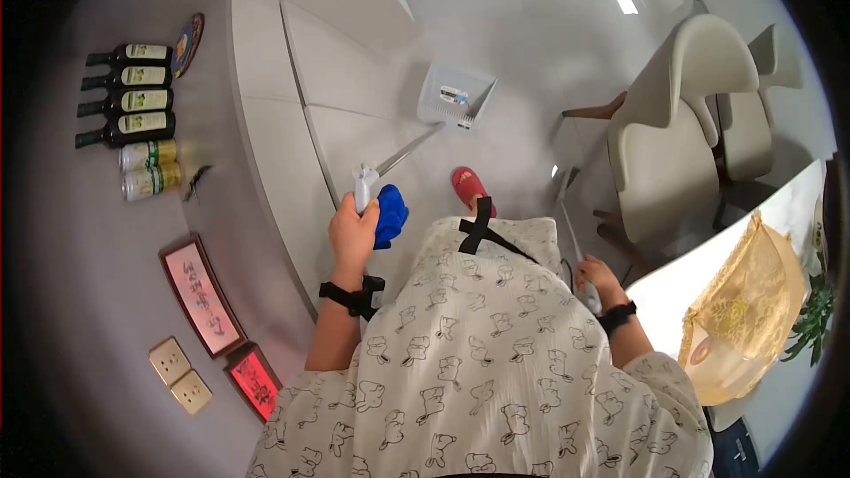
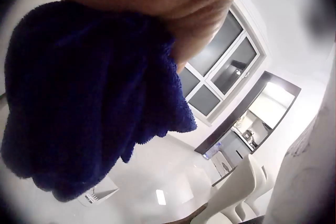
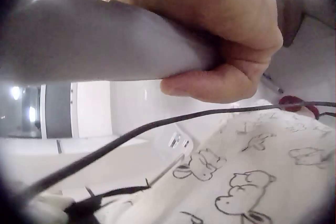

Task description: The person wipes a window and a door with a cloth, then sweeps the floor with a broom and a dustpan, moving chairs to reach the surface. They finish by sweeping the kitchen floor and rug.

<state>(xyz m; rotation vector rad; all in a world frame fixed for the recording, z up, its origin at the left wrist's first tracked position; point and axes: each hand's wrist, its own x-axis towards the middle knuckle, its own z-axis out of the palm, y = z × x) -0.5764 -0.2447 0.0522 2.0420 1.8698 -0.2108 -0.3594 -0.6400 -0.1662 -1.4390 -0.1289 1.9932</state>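
Note:
In the head view my left hand [image 1: 352, 235] grips the white handle of a long-handled dustpan [image 1: 485, 106], its pan on the floor ahead. A crumpled blue cloth [image 1: 390, 217] hangs at that hand. It fills much of the left wrist view, where the cloth [image 2: 89, 98] lies against the palm. On the other side, my right hand [image 1: 602, 276] holds a white handle with a slim pole, like a broom [image 1: 569, 223], reaching down to the floor. Fingers and thumb wrap this handle [image 3: 105, 45] in the right wrist view; the broom's lower end is small and dim.
Cream chairs [image 1: 664, 159] stand right, by a table with a yellow lace cover [image 1: 744, 310]. Left are a white cabinet [image 1: 274, 142], dark bottles [image 1: 142, 102] and cans [image 1: 149, 170]. A red slipper [image 1: 474, 188] is on the floor. A dark cord [image 3: 157, 124] crosses the right wrist view.

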